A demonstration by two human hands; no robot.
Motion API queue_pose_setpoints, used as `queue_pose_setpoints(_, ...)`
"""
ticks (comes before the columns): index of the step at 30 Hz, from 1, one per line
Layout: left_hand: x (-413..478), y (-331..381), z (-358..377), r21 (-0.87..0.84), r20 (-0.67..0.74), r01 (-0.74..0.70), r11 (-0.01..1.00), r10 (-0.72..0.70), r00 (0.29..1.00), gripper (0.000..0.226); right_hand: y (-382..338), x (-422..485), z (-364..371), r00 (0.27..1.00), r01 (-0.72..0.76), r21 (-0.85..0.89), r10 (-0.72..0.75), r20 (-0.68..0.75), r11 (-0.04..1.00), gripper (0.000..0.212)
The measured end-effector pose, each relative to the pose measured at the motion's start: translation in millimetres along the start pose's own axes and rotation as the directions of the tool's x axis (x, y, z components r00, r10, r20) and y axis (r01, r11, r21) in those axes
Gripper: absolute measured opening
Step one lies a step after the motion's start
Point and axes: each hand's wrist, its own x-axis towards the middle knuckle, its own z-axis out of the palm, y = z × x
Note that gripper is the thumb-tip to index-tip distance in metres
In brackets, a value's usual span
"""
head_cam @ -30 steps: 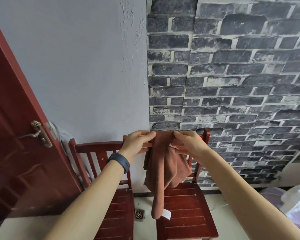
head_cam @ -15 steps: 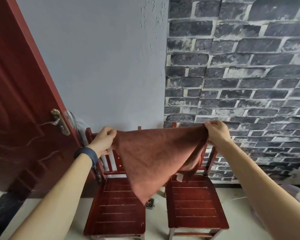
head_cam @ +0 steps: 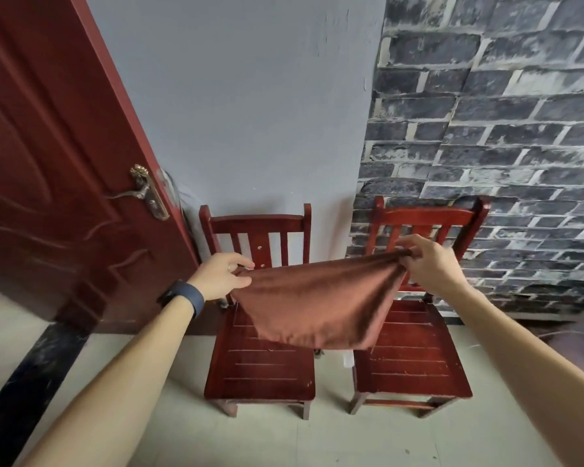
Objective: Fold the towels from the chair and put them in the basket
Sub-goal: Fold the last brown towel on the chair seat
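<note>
- Rust-brown towel [head_cam: 317, 305] spread in mid-air in the head view, stretched between both hands. Top edge pulled nearly taut, lower part sagging in a rounded fold.
- Left hand [head_cam: 221, 276] pinching the towel's left corner between thumb and fingers. Dark blue wristband [head_cam: 186, 296] on that wrist.
- Right hand [head_cam: 430, 264] gripping the bunched right corner with fingers curled over it, held a little higher than the left.
- Left chair [head_cam: 260, 375] and right chair [head_cam: 415, 365] below and behind the towel, both of red wood with slatted seats and backs. Set side by side against the wall with a narrow gap between them. Towel hanging across that gap and over the inner parts of both seats; contact with the seats not clear.
- Red-brown door [head_cam: 48, 163] with a brass lever handle [head_cam: 145, 193] at left, close beside the left chair.
- Plain grey wall [head_cam: 250, 96] behind the left chair, dark brick-pattern wall [head_cam: 486, 129] behind the right one.
- Pale floor [head_cam: 317, 439] under the chairs. Blurred pale purple shape [head_cam: 580, 348] at the right edge, too unclear to name.
</note>
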Motion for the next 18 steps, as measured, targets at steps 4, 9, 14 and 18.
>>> queue_pose_setpoints(4,-8,-44,20,0.083,-0.136,0.091,0.992,-0.079,0.988,0.020,7,-23,43,1.000,-0.012,0.007,0.012,0.005,1.000,0.025)
queue_pose_setpoints(9,-31,-79,48,-0.250,-0.136,0.139,0.958,-0.176,0.975,0.014,26,-57,90,0.999,-0.050,0.024,0.050,0.015,0.998,0.022)
queue_pose_setpoints(14,-76,-114,75,-0.177,0.024,0.256,0.950,-0.256,0.966,0.030,54,-92,124,0.985,-0.096,0.007,0.094,0.146,0.995,0.023)
queue_pose_setpoints(18,-113,-144,100,0.225,-0.250,0.334,0.915,-0.278,0.928,0.027,73,-131,155,0.962,-0.045,-0.068,0.061,0.265,0.997,0.021)
